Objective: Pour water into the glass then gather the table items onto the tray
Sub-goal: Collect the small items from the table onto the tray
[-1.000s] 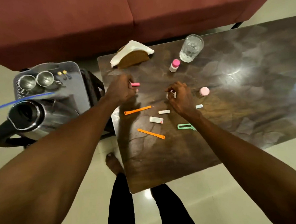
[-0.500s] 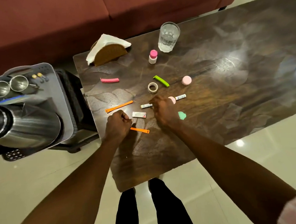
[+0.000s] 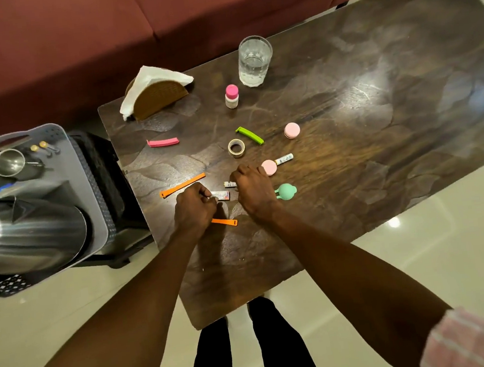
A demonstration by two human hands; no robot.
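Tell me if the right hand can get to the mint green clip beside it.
Probably yes. The mint green clip lies flat on the table, just to the outer side of the right hand, with bare tabletop around it and nothing on top. The fingers are curled, though, so they would need to open first.

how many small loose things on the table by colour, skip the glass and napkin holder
Pink: 4 – clip, bottle cap, two round cases
Orange: 2 – straps
Green: 2 – clip, mint round piece
White or pale: 4 – tape roll, two small tubes, packet
Total: 12
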